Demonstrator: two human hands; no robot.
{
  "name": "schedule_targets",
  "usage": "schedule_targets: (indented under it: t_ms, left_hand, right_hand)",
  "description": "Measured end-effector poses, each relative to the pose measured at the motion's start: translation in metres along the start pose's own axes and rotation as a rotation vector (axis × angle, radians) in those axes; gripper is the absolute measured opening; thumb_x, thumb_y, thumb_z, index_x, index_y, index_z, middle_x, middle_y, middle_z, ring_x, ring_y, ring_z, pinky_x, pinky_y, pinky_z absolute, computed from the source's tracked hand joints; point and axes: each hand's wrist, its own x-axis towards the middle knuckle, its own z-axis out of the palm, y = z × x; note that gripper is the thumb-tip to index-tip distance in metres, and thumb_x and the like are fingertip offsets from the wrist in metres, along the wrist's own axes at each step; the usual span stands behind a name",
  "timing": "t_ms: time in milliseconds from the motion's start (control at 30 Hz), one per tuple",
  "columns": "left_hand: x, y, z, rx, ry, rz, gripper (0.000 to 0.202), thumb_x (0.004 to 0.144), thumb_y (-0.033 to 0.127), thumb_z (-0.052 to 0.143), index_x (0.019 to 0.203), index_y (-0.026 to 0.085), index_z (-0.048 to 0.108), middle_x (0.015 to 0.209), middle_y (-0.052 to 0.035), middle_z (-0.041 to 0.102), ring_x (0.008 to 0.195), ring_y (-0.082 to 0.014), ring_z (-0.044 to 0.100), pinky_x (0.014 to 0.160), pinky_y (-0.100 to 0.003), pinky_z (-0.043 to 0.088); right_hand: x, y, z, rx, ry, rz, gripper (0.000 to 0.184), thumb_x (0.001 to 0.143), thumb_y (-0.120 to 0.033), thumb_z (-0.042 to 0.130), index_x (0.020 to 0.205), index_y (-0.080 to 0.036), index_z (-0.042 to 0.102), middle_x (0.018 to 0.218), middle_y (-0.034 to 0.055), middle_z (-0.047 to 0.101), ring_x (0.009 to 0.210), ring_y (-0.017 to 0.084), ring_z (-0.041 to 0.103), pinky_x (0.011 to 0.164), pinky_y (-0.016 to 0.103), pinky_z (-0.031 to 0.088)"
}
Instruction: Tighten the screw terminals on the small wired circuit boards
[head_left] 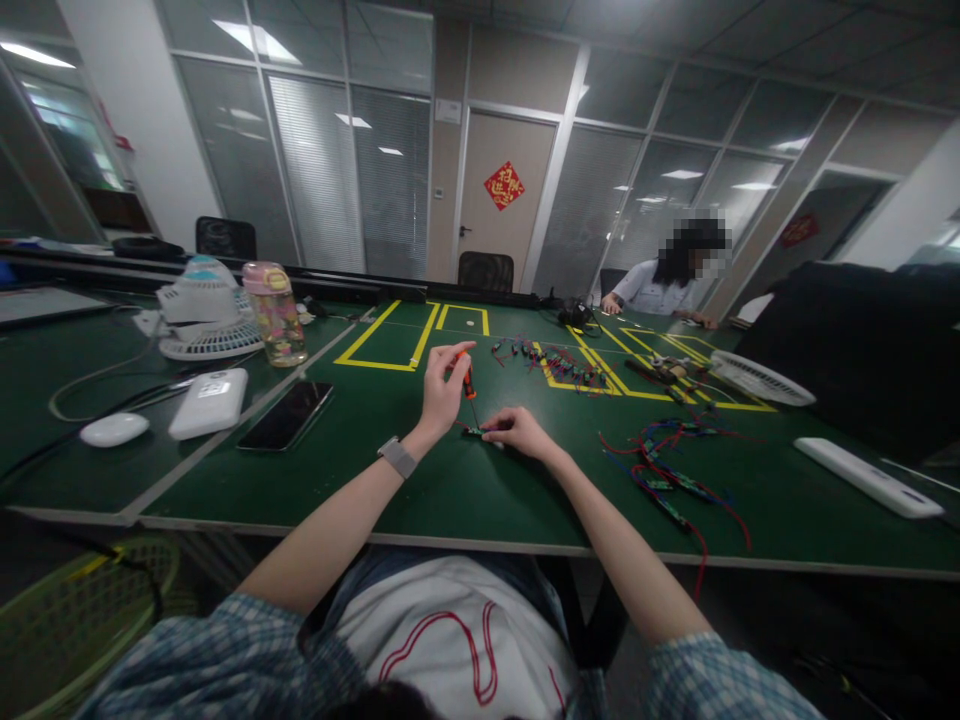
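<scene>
My left hand (444, 385) is closed around a small screwdriver (468, 381) with a red and black handle, held upright with its tip pointing down. The tip meets a small green circuit board (475, 431) lying on the green table (465, 500). My right hand (517, 430) rests on the table just right of that board, its fingers pinched on the board's end. A grey watch sits on my left wrist.
A pile of boards with red and blue wires (667, 470) lies to the right, more (562, 365) further back. A phone (286, 415), white power bank (208, 402), mouse (114, 429), bottle (275, 313) and fan (204, 310) stand left. Another person (667, 275) sits at the far side.
</scene>
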Motion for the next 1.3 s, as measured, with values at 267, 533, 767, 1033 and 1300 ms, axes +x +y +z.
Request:
schedule_targets:
  t_ms: [267,533,767,1033,1300]
  left_hand:
    - [-0.001,0.000,0.000,0.000,-0.040,0.046,0.031,0.095,0.021,0.039,0.113,0.021,0.063,0.108,-0.0051,0.063,0.102,-0.0172,0.058,0.088,-0.031,0.047]
    - [-0.004,0.005,0.000,0.111,-0.001,0.086,0.016,0.089,0.024,0.056,0.100,0.022,0.066,0.090,-0.0040,0.057,0.081,-0.0148,0.055,0.077,-0.028,0.047]
    - [-0.003,0.003,0.001,0.042,-0.036,0.103,0.029,0.095,0.020,0.039,0.110,0.023,0.064,0.104,-0.0045,0.061,0.098,-0.0162,0.057,0.085,-0.030,0.046]
    - [-0.004,0.010,0.000,0.110,0.002,0.103,0.012,0.087,0.022,0.057,0.094,0.022,0.068,0.087,-0.0030,0.057,0.082,-0.0146,0.054,0.075,-0.027,0.046]
    - [-0.003,0.002,0.000,0.011,-0.029,0.077,0.030,0.095,0.020,0.038,0.108,0.024,0.065,0.107,-0.0049,0.061,0.102,-0.0167,0.057,0.088,-0.031,0.046]
  right_hand:
    - [-0.001,-0.002,-0.001,-0.004,-0.004,-0.005,0.023,0.067,-0.026,0.076,0.086,-0.013,0.077,0.066,0.0035,0.068,0.056,0.012,0.054,0.057,0.024,0.041]
    - [-0.001,-0.001,-0.001,-0.013,-0.005,-0.014,0.023,0.067,-0.027,0.075,0.086,-0.014,0.077,0.065,0.0033,0.068,0.056,0.012,0.054,0.057,0.024,0.040]
    - [-0.001,-0.002,-0.001,-0.006,-0.011,-0.002,0.023,0.067,-0.027,0.075,0.086,-0.013,0.077,0.065,0.0029,0.068,0.056,0.012,0.055,0.059,0.024,0.041]
    - [-0.001,-0.001,-0.002,-0.045,0.001,-0.022,0.024,0.067,-0.028,0.075,0.087,-0.014,0.078,0.068,0.0036,0.069,0.059,0.012,0.054,0.058,0.024,0.040]
    - [-0.001,-0.002,-0.003,-0.038,-0.005,-0.009,0.024,0.067,-0.028,0.075,0.087,-0.014,0.078,0.070,0.0038,0.069,0.059,0.012,0.054,0.058,0.024,0.040]
